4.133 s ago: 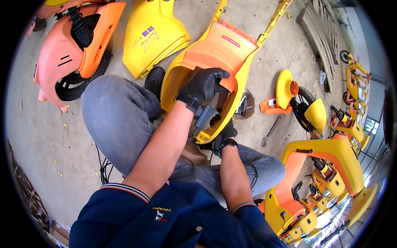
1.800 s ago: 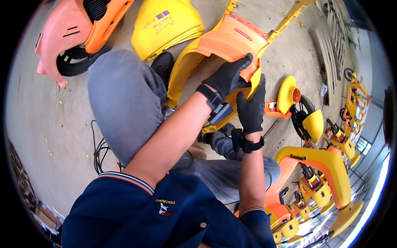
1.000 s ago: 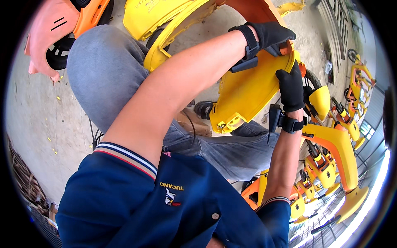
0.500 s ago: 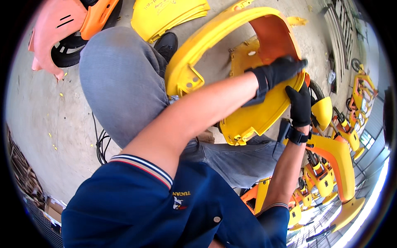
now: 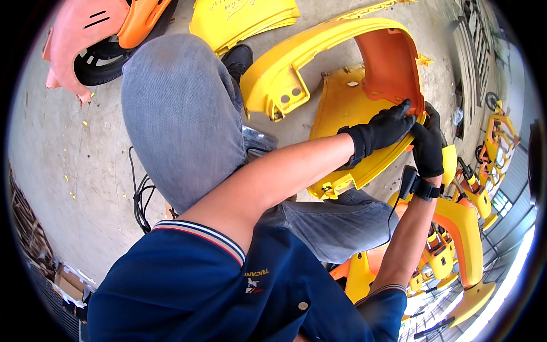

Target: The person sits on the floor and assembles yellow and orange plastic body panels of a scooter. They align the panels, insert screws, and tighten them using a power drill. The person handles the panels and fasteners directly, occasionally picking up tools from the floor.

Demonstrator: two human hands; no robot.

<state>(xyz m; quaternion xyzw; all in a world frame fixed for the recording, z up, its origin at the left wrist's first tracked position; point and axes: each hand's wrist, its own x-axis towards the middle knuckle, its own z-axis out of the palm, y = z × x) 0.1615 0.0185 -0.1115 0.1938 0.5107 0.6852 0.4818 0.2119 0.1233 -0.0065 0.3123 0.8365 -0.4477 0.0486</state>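
A large curved scooter body panel (image 5: 336, 105), yellow with an orange inner piece (image 5: 393, 62), stands open-side up in front of me by my lower leg. Both of my hands wear black gloves and meet at its right rim. My left hand (image 5: 389, 124) reaches across inside the panel, its fingers curled at the rim where yellow and orange join. Whether it pinches a small part there is hidden. From the outer side, my right hand (image 5: 428, 142) wraps its fingers round the same edge. A dark device (image 5: 408, 181) with a cord is strapped at my right wrist.
Stacked yellow panels (image 5: 242, 23) lie on the concrete floor beyond my shoe (image 5: 237, 57). A pink and orange scooter front with a wheel (image 5: 102, 62) is at the far left. Black cable (image 5: 139, 196) lies beside my knee. Several yellow scooters (image 5: 441, 256) stand at right.
My left hand has drawn back slightly along the rim, and its fingers now curl beside my right hand. The panel sits a little further right and its opening shows more.
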